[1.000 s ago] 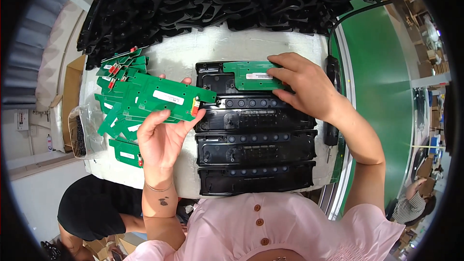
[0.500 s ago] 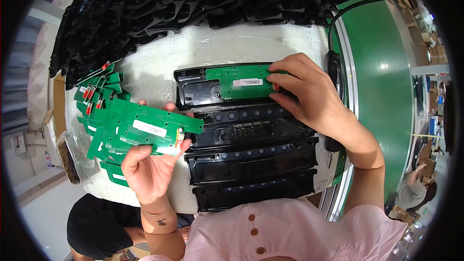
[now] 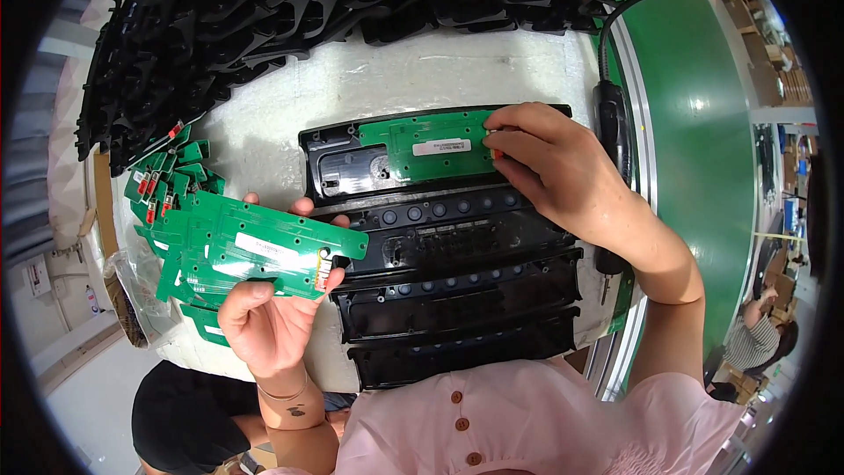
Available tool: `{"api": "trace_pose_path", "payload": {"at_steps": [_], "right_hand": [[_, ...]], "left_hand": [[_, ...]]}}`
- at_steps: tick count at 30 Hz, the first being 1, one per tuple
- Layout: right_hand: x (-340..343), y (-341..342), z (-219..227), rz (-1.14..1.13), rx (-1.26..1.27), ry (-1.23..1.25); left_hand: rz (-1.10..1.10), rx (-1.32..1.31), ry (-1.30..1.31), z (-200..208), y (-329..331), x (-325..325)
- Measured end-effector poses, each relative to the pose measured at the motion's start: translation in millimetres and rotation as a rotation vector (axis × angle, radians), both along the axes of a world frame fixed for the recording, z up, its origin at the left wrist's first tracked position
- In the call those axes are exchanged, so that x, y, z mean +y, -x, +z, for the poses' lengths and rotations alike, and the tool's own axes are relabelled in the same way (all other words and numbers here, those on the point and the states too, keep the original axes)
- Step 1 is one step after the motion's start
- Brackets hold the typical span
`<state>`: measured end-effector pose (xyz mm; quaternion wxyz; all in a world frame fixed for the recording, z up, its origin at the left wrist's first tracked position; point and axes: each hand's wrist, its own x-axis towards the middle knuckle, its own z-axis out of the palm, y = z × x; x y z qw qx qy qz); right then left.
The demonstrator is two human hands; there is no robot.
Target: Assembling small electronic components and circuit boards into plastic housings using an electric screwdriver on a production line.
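My left hand (image 3: 272, 325) grips a green circuit board (image 3: 264, 233) with a white label and a red-and-white part at its right end; more board edges show behind it. My right hand (image 3: 576, 163) is closed on the right end of another green circuit board (image 3: 422, 163), thumb and fingers at its small red part. That second board lies label side up in the farthest black plastic housing (image 3: 330, 142), leaving the housing's left part uncovered. Below it, further black housings (image 3: 457, 312) lie in rows, with round dark buttons along their edges.
Loose green boards (image 3: 198, 178) are heaped at the left, near a clear plastic bag (image 3: 145, 286). Black plastic parts (image 3: 352, 4) pile up along the back. A corded electric screwdriver (image 3: 608, 141) hangs beside my right hand. A person in black (image 3: 189, 413) is at lower left.
The view has shifted slightly. The farthest housing and its board sit a little farther left in the picture. Both hands keep their holds on the boards.
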<state>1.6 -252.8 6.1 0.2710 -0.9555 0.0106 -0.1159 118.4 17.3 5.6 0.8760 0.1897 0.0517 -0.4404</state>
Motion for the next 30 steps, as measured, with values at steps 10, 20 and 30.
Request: {"api": "trace_pose_path", "payload": {"at_steps": [10,20,30], "right_hand": [[-1,4,0,0.01,0.003,-0.007],[7,3,3,-0.003,-0.016,0.004],[96,-12,43,0.157,0.026,-0.018]], "left_hand": [[-0.011,-0.018,-0.024,-1,2,-1],[-0.061,-0.071,-0.057,1,5,-2],[-0.14,-0.172,-0.105,6,33,-12]]}}
